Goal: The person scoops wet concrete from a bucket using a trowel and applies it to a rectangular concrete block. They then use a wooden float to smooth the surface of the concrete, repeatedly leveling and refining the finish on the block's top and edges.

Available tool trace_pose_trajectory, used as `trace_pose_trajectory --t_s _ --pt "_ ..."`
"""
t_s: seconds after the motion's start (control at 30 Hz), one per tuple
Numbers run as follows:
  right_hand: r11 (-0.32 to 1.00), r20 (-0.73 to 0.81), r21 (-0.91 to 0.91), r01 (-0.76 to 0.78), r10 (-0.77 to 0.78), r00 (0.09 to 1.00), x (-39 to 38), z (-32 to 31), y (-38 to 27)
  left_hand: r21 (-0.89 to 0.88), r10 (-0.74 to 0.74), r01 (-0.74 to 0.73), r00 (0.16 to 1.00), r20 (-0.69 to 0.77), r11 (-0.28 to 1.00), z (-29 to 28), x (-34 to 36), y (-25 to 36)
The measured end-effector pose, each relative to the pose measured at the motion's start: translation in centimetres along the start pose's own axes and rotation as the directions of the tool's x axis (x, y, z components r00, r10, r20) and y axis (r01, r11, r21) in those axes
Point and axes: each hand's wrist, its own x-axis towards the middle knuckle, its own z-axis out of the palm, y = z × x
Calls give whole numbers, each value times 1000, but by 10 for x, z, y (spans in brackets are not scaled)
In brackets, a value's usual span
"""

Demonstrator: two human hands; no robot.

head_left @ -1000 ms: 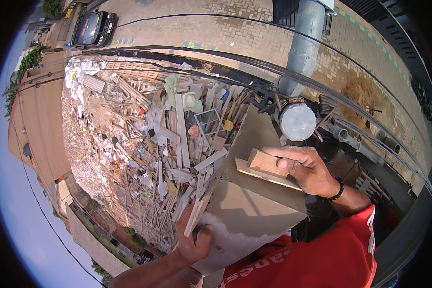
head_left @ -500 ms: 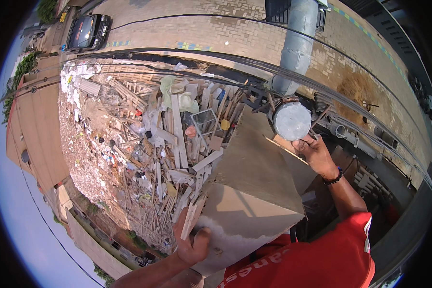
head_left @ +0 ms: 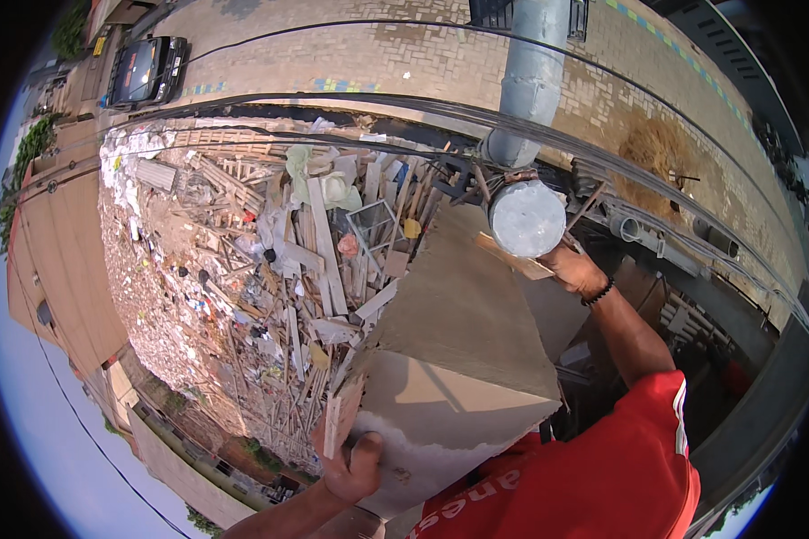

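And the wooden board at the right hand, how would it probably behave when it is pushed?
The wooden board is probably stiff, as its visible edge looks straight. It is likely fairly light, since the right hand alone seems to hold it. Being flat, it should hardly roll.

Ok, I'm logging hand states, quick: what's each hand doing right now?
Left hand: closed, holding the wooden strip at the wall's edge.
Right hand: holding the wooden float, grip partly hidden.
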Motion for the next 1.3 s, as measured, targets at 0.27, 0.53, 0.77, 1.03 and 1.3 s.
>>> trace_pose_trajectory --t_s 0.27,0.53,0.77,1.03,1.3 --pt "993 256 95 -63 37 966 -18 13 -11 50 56 -58 998 34 997 2 -6 -1" --pt "951 71 134 280 -291 954 -61 -1 -78 235 142 -142 990 17 962 4 -7 -1" --pt "998 -54 -18 56 -56 997 11 3 -4 376 174 -199 980 99 905 -3 -9 -6" --pt "773 50 626 103 -171 984 59 20 81 342 134 -128 991 5 931 5 -5 -2" --pt "973 120 221 73 -102 988 0 16 -1 398 259 -272 962 88 876 -3 -12 -16"
